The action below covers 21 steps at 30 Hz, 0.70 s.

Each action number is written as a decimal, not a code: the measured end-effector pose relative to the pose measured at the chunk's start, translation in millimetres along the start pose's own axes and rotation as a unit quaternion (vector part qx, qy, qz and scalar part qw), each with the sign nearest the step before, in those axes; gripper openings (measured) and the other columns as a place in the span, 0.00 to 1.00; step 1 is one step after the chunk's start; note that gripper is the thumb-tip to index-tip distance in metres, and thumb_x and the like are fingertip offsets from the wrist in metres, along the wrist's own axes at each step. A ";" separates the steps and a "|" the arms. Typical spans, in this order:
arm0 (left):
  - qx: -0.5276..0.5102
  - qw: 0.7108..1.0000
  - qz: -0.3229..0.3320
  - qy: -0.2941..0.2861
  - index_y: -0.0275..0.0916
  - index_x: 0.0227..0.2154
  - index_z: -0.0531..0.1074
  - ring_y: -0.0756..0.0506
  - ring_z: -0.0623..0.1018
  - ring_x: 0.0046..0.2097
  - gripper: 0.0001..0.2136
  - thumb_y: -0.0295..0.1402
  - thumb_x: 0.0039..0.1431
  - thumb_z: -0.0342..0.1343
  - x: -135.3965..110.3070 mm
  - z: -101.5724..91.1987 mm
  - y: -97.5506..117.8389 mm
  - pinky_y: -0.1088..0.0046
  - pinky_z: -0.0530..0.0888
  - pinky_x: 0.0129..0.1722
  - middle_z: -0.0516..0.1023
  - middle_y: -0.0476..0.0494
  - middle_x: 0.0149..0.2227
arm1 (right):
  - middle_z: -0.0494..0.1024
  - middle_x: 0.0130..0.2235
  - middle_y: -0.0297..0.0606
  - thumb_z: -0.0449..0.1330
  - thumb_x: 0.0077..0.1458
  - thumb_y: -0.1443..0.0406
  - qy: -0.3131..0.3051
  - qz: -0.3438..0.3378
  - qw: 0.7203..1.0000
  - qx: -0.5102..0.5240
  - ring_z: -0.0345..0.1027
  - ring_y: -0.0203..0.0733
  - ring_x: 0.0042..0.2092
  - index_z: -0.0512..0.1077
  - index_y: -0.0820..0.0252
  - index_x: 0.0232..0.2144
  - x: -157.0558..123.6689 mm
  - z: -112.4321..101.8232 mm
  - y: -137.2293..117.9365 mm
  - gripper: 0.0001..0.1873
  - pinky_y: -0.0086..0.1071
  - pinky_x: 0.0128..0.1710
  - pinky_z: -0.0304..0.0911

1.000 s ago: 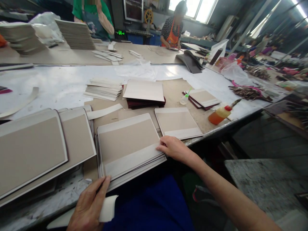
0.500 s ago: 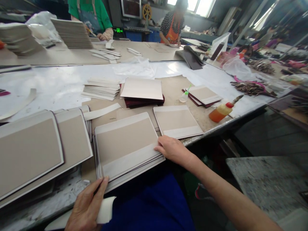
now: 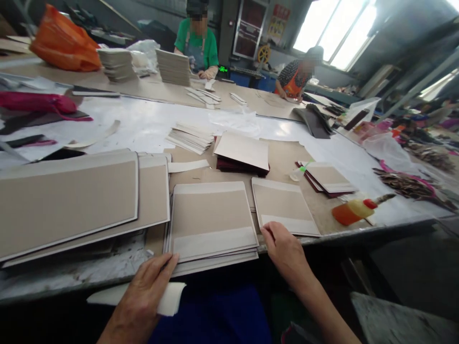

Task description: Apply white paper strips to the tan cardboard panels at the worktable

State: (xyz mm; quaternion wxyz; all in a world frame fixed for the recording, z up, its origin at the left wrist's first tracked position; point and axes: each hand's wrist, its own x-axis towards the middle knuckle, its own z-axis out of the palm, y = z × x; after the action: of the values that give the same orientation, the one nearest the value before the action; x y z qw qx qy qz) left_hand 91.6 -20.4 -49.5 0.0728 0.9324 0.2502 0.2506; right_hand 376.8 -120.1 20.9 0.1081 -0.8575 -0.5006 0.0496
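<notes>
My left hand [image 3: 145, 291] is closed around a bundle of white strips [image 3: 172, 298], and its fingertips touch the near left corner of a stack of beige panels [image 3: 211, 215] with pale borders. The stack lies at the table's front edge, its layers slightly fanned. To its right, my right hand [image 3: 283, 246] has its fingers curled together at the near left corner of another beige panel [image 3: 287, 203], seeming to pinch it. Larger beige panels [image 3: 71, 200] lie overlapped on the left.
A glue bottle [image 3: 353, 210] with orange liquid lies at the right. Behind are a maroon-edged stack [image 3: 244, 153], a pile of pale strips [image 3: 191, 138] and a small stack of panels [image 3: 328, 177]. Two people work across the table.
My right hand has gone from the right edge of the middle stack to the corner of the right-hand panel. My left hand stays at its corner with the strips. The view has swung left.
</notes>
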 end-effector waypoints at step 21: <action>0.015 0.999 -0.036 -0.035 0.32 0.29 0.69 0.47 0.70 0.37 0.06 0.24 0.56 0.47 28.2 -17.0 10.4 0.71 0.70 0.38 0.71 0.44 0.30 | 0.55 0.59 0.54 0.42 0.54 0.52 0.081 -0.280 0.956 -0.032 0.39 0.60 0.62 0.56 0.67 0.57 55.8 102.8 -85.8 0.33 0.61 0.53 0.41</action>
State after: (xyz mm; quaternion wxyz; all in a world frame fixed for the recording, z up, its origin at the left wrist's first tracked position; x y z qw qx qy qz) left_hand 108.6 -15.0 -19.9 0.0765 0.9318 0.2851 0.2112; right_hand 311.8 -16.8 -57.5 0.1298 -0.6873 -0.7114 -0.0683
